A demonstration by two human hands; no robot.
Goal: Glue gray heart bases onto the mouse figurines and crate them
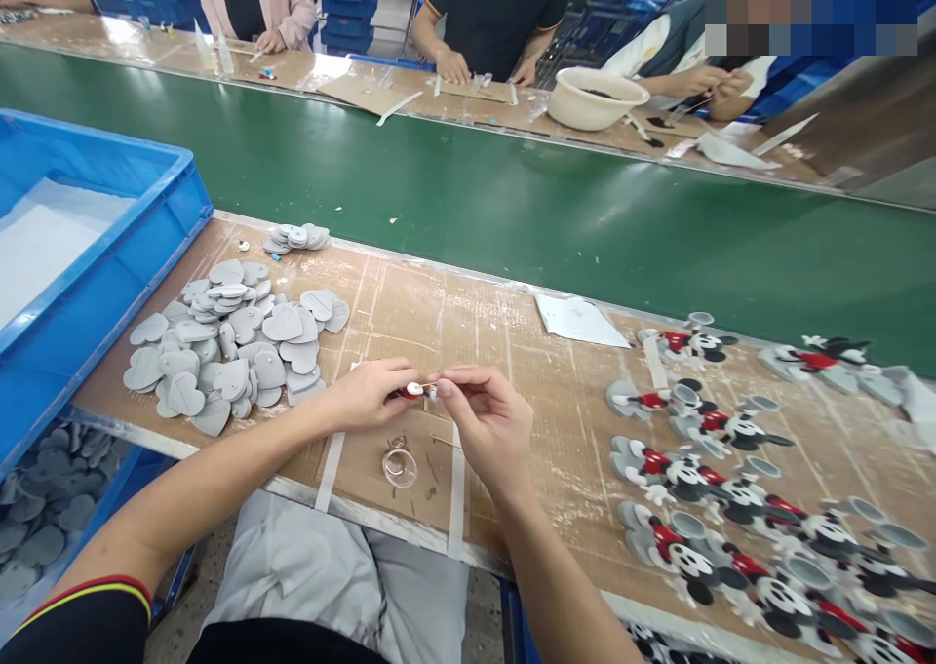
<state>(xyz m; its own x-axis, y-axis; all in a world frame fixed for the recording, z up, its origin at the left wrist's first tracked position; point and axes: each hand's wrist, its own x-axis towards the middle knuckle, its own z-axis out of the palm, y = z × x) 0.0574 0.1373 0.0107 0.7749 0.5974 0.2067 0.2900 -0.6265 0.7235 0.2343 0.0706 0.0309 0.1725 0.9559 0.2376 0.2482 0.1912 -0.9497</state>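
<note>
Over the middle of the cardboard-covered bench, my left hand (374,394) is closed on a small red, black and white figurine (413,389), mostly hidden by the fingers. My right hand (488,418) meets it from the other side, thumb and forefinger pinched on a thin, light-brown stick (430,385) that touches or nearly touches the white part. Below both hands stands a small clear cup (400,467) on a taped piece of cardboard (366,464). Left of my hands lies a heap of grey heart-shaped pieces (234,337).
Several mouse figurines (687,479) with grey bases lie in rows at the right. A blue crate (95,225) stands at the left edge. White paper (581,321) lies near the green belt (439,186). Co-workers' hands (453,65) and a white bowl (596,98) are across it.
</note>
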